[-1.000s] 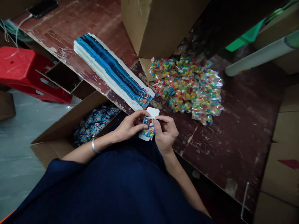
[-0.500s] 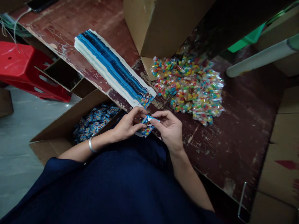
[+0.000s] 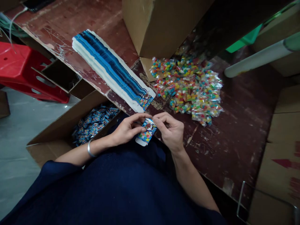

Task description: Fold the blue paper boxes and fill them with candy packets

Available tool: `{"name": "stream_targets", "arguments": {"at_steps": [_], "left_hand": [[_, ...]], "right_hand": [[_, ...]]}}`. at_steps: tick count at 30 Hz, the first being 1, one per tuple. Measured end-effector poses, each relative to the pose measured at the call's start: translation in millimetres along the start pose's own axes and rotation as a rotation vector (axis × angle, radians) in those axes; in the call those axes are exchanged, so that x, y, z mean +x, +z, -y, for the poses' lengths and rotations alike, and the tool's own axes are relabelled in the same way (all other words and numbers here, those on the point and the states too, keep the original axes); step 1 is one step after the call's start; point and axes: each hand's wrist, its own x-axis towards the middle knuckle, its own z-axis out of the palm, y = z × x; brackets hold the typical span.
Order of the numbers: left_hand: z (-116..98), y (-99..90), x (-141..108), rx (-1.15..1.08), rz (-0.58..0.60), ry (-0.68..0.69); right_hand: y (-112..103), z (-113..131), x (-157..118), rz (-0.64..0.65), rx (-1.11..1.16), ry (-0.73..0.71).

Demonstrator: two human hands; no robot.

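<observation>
A small printed candy box (image 3: 148, 130), blue with a colourful picture, is held in front of my body at the table's edge. My left hand (image 3: 127, 128) grips it by its left side, thumb on the printed face. At its top end the fingertips of my right hand (image 3: 170, 129) are pinched together on the flap. The bottom flap stands out, white and unfolded. Just beyond my hands lies a long fanned row of flat printed cartons (image 3: 112, 70). To the right of that row is a pile of clear bags of jelly beans (image 3: 189, 89).
Left of me, an open cardboard box (image 3: 52, 134) holds many small blue packets (image 3: 95, 123). A red plastic stool (image 3: 25, 68) stands on the floor. A large carton (image 3: 161, 28) sits on the worn red table (image 3: 211, 150), with a white pole (image 3: 255, 61) at right.
The candy box has turned so more of its printed front and white bottom flap show. My right fingers have moved from across its face to its top end.
</observation>
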Motion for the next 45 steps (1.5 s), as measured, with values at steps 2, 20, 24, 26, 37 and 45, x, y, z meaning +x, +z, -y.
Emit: {"name": "stream_targets", "arguments": {"at_steps": [2,20,24,26,37,45], "left_hand": [[8,5.1,-2,-0.087,-0.037,-0.036],[2,-47.2,3,0.391,0.501,-0.315],[10,-30.7,10,0.199,0.310,-0.287],[12,-21.6,13,0.148,0.231,-0.237],[16,-4.3,18,0.210,-0.046,-0.110],[20,-7.9,15,0.281,-0.129,-0.052]], "right_hand": [[-5,-1,-5,0.070,-0.059,-0.081],[-61,-66,32,-0.348,-0.849,-0.166],[-60,-78,42,-0.169,-1.014,-0.142],[-61,-87,47,-0.164,-1.048,-0.153],[-55,-86,51,-0.162,-1.111,-0.155],[-50,-36,29,-0.400,-0.571,-0.129]]}}
